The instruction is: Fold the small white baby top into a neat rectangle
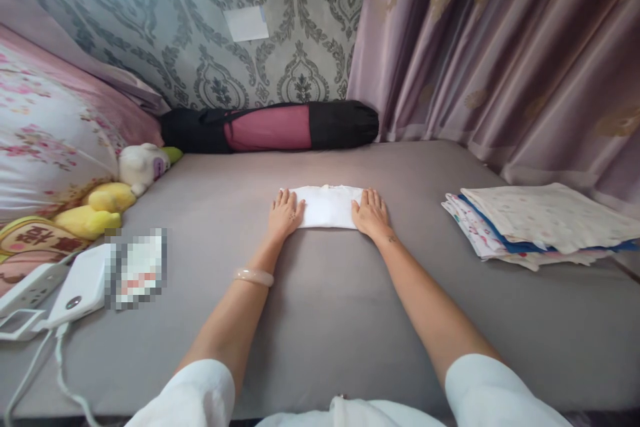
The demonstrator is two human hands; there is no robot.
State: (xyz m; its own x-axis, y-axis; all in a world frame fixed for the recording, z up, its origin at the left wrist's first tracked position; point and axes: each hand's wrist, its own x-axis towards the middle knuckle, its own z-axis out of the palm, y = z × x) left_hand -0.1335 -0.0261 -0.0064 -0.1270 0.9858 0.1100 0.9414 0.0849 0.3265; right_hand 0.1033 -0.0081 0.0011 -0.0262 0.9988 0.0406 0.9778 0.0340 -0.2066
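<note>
Both hands lie flat, palms down, fingers spread loosely and pinching nothing: the left grip [285,213] presses on the left end of a folded white cloth [327,207], the right grip [371,213] on its right end. Head view, only view supplied. That cloth lies between the two hands on the grey bed [320,320], folded into a narrow band, its long edges running from one hand to the other. A pale bangle [253,276] sits on the left wrist, just behind that hand. Well to the right of the right hand, a stack of folded patterned cloths [540,223] rests on the bed. Beyond the hands, against the wall, lies a black and maroon roll bag [270,127]. Far left of the left hand are yellow and white soft toys [117,193] and a white power strip [30,290].
</note>
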